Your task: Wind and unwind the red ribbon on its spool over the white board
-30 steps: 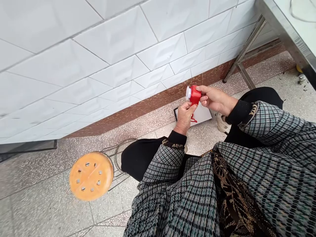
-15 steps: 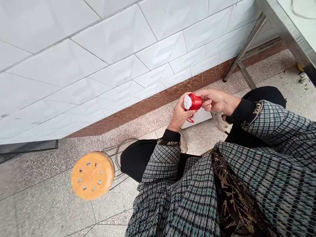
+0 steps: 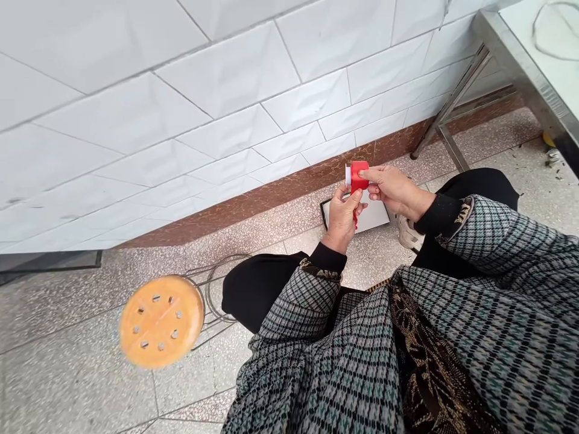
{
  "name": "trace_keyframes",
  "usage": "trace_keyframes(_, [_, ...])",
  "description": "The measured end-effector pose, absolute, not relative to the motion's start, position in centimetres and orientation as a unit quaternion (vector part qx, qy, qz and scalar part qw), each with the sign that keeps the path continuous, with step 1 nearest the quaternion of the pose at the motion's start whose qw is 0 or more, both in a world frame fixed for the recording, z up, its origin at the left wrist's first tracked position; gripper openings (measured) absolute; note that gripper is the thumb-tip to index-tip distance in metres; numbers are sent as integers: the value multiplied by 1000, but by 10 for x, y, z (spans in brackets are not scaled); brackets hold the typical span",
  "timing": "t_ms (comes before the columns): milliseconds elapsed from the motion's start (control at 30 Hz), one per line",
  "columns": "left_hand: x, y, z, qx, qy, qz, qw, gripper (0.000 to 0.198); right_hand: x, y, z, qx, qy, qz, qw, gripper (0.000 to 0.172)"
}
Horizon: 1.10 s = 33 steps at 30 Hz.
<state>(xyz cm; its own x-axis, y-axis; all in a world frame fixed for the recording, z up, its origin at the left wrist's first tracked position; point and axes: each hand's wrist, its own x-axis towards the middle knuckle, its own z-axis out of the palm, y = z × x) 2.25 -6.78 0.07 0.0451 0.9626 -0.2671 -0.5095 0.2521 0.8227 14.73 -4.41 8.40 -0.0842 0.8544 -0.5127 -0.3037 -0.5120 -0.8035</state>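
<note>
A small red jar [image 3: 360, 168] with a white end facing left is held up in front of me by my right hand [image 3: 394, 188], its thumb on the jar's side and fingers curled behind. Just below, my left hand [image 3: 342, 218] pinches a red ribbon at the jar's underside. The ribbon's loose end [image 3: 355, 224] shows beneath the left fingers; how it joins the jar is hidden. Under both hands a white, dark-edged box or board [image 3: 373, 211] lies on the floor, partly covered by them.
A round orange stool [image 3: 161, 322] with holes in its seat and wire legs is at the left. The white tiled wall [image 3: 217, 120] runs across the front. A metal-framed table [image 3: 520, 60] stands at the upper right, with a cord on top. My knees flank the hands.
The red jar has turned, so its white end now points left instead of toward me. My left hand has slid from around the jar down to the ribbon. The right hand grips the jar's side.
</note>
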Motion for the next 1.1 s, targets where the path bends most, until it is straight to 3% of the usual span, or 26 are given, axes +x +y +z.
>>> trace_keyframes(200, [7, -73, 6, 319, 436, 583, 606, 33, 139, -41, 92, -502, -199, 717, 441, 28])
trace_keyframes(400, [-7, -77, 12, 314, 356, 588, 656, 40, 137, -42, 97, -477, -150, 735, 458, 19])
trace_keyframes(633, [0, -91, 16, 328, 340, 523, 709, 44, 140, -42, 91, -464, -149, 755, 439, 23])
trace_keyframes(967, [5, -89, 11, 285, 344, 563, 695, 59, 150, -49, 93, -480, -148, 740, 447, 24])
trace_keyframes(1100, [6, -89, 11, 297, 322, 541, 718, 49, 153, -50, 90, -475, -141, 743, 451, 24])
